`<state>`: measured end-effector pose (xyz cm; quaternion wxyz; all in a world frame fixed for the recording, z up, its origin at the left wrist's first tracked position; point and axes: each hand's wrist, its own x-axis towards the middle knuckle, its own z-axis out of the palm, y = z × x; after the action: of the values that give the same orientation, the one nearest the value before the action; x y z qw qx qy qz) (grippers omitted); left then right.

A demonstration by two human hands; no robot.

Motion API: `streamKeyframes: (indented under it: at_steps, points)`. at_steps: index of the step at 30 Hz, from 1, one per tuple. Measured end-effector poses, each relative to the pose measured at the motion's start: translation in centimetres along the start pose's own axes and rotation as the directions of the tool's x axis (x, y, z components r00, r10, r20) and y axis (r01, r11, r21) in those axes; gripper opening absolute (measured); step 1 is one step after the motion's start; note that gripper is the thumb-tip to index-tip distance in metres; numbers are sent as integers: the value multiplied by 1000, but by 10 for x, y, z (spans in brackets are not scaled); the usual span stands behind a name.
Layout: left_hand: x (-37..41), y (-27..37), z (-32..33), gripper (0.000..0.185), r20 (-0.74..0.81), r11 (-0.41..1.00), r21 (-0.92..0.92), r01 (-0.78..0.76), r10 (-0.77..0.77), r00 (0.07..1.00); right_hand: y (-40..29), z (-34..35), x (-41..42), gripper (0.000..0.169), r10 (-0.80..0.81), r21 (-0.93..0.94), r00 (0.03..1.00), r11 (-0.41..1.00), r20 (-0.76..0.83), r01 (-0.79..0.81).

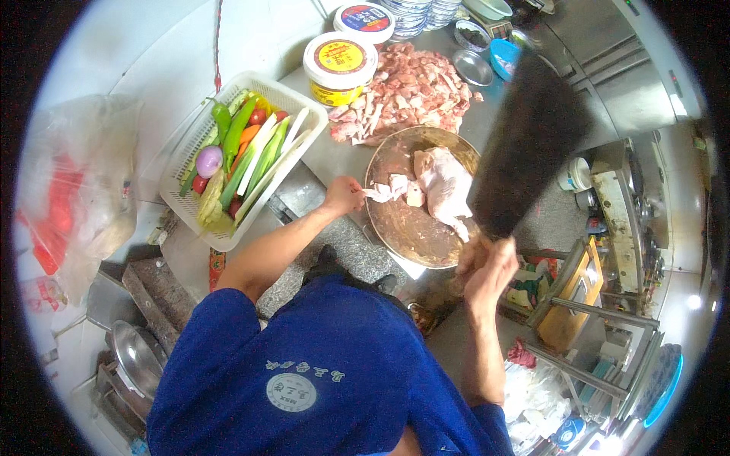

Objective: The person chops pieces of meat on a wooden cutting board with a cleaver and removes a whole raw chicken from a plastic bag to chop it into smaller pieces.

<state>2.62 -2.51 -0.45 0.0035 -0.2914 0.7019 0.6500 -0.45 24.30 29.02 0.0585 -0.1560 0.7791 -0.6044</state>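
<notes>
My left hand (344,195) grips the tip of a pale chicken wing piece (383,192) at the left rim of a round wooden chopping block (399,229). My right hand (490,268) is closed around the handle of a cleaver (527,142), whose broad dark blade is raised and blurred to the right of the block. A larger raw chicken piece with skin (447,182) lies on the block's right half, with small cut pieces between it and my left hand. Behind the block, a big heap of chopped raw meat (419,85) covers part of the steel counter.
A white plastic basket of vegetables (239,242) stands to the left. Two lidded tubs (340,65) and stacked bowls (406,17) are at the back. A metal dish (473,67) and blue bowl (503,60) lie beyond the heap. A metal rack (593,308) stands at right.
</notes>
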Motion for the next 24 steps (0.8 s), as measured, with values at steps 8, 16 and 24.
streamKeyframes:
  at_steps: [8,16,24]
  points:
    - [-6,-11,3,8,-8,980,-169,105,-108,994,191,-7,-60,61,331,-644,886,764,326,-48]
    - [2,12,-16,21,-60,942,178,-286,300,952,119,-66,-84,53,511,-554,843,756,167,-348]
    - [7,78,120,63,185,509,757,-410,436,881,197,-88,-144,55,550,-510,831,741,87,-437]
